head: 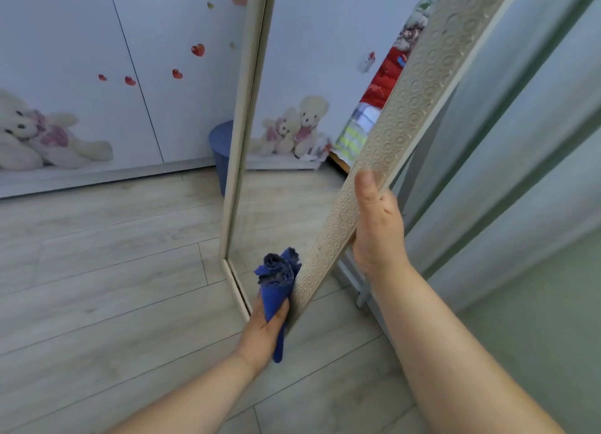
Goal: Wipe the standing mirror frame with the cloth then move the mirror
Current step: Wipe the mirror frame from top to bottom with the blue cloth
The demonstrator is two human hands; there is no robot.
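Note:
A tall standing mirror with a cream, ring-embossed frame [406, 108] leans across the middle of the view, its lower end near the wooden floor. My left hand [265, 328] grips a bunched blue cloth [278, 280] and holds it against the inner edge of the frame's right rail, low down. My right hand [377, 225] grips that same rail higher up, thumb lying on the embossed front and fingers hidden behind it. The glass [292, 76] reflects a cupboard with teddy-bear pictures.
Behind the mirror stands a blue round stool [221, 147]. A white cupboard [97, 59] with bear and heart stickers fills the back left. A pale green curtain [520, 173] hangs at the right. The mirror's metal stand leg [362, 298] rests on the floor.

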